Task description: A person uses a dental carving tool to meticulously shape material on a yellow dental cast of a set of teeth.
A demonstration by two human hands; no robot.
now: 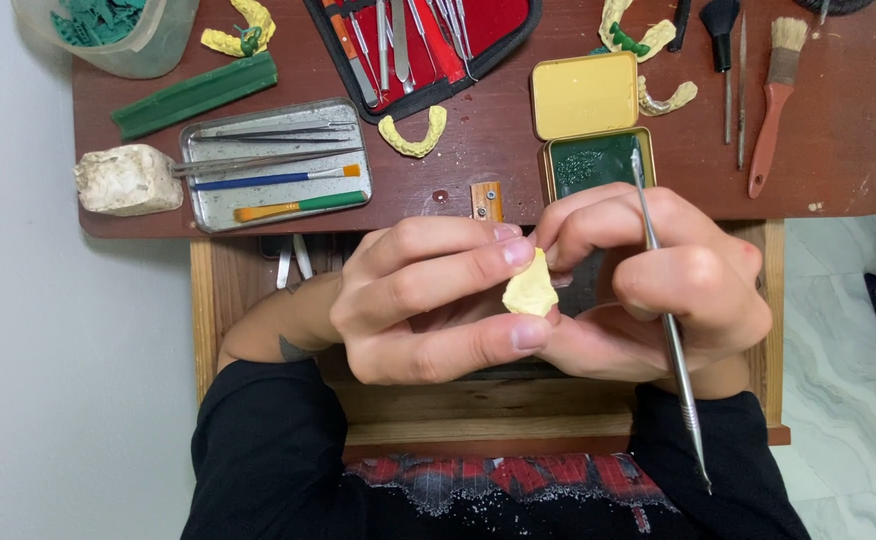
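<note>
Hands meet at the centre of the frame, over a wooden drawer ledge below the reddish-brown desk [818,150]. The left hand [428,300] is closed around a small pale-yellow cast piece [531,290], pinching it between thumb and fingertips. The right hand [658,290] touches the same piece from the right side and grips a slim metal carving tool [670,330], which runs from the upper middle of the frame down to the lower right, crossing the black sleeve.

Just above the hands sits an open tin [586,95] with a yellow lid interior and dark green wax in its lower half. In the upper left of the frame lies a metal tray [208,205] holding thin instruments, a blue-handled brush and an orange-and-green one. Left of the tray rests a lumpy white plaster block [128,180], and above it a green wax bar [196,95] lies tilted. A clear plastic tub [128,50] with green chips stands at the top left corner. A yellow arch-shaped dental cast [413,135] lies between tray and tin. At the top centre a red-lined tool case [488,25] holds steel instruments. On the upper right lies a red-handled brush [773,110], beside a thin probe and a black brush.
</note>
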